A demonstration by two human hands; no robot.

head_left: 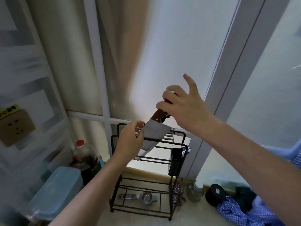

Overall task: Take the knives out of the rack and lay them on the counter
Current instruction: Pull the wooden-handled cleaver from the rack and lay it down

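Steel cleaver [154, 134] tilts over the black rack [146, 176]; right hand [182, 103] grips its handle, left hand [130, 141] pinches the blade

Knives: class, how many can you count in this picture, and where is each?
1. The cleaver is held over the rack, right hand on its handle, left hand at the blade. Others may be hidden behind it.
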